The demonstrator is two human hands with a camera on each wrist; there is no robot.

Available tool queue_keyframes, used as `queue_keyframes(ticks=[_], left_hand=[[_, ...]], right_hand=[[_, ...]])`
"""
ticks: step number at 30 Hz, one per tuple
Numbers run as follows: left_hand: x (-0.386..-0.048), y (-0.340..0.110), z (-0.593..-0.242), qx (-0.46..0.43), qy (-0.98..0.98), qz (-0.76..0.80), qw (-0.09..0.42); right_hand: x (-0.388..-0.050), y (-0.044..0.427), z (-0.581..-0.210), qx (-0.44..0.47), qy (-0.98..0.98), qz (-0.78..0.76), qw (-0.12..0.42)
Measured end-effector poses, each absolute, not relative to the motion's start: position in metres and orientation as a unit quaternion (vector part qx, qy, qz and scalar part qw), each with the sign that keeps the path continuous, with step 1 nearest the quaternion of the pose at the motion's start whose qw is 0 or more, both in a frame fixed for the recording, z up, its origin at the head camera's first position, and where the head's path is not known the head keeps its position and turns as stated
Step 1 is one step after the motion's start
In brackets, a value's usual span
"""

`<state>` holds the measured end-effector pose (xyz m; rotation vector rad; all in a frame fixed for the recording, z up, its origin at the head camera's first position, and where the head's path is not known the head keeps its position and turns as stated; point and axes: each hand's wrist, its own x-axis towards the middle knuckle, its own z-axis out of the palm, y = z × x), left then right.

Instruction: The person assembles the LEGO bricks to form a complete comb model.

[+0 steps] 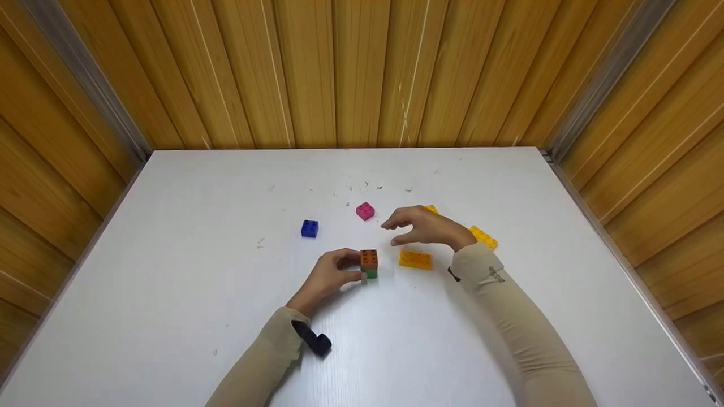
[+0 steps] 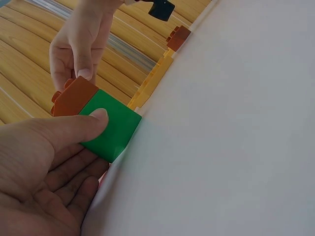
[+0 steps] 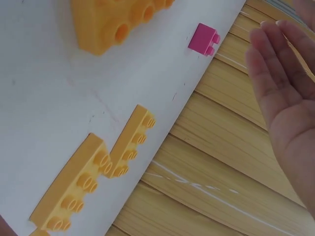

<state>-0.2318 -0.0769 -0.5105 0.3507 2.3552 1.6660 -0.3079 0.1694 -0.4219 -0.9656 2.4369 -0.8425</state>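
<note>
My left hand [image 1: 328,275] grips a small stack of two toy building bricks on the white table, an orange-brown brick [image 1: 369,258] on top of a green brick [image 1: 370,272]. In the left wrist view the thumb presses the side of the green brick [image 2: 110,125], with the other fingers behind it. Above the table, to the right of the stack, my right hand [image 1: 424,226] hovers with its fingers loosely bent and holds nothing. Just below it lies a long yellow brick [image 1: 416,259]. The right wrist view shows the bare palm [image 3: 290,108].
A blue brick [image 1: 309,228] lies to the left and a pink brick [image 1: 365,211] farther back. Two more yellow bricks [image 1: 483,237] [image 3: 134,142] lie on the right, partly covered by the right arm. Another orange-brown brick [image 2: 178,38] appears beyond the yellow ones. Wood-patterned walls enclose the table [image 1: 198,198].
</note>
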Motion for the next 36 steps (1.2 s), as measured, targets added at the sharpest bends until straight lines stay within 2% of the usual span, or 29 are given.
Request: queue_keyframes(ticks=[17, 36], left_hand=[[-0.231, -0.077, -0.51, 0.107, 0.809, 0.564, 0.126], [-0.231, -0.077, -0.51, 0.126, 0.809, 0.563, 0.11]], right_hand=[[-0.331, 0.191, -0.422, -0.272, 0.906, -0.283, 0.16], [-0.351, 0.215, -0.434, -0.178, 0.932, -0.276, 0.156]])
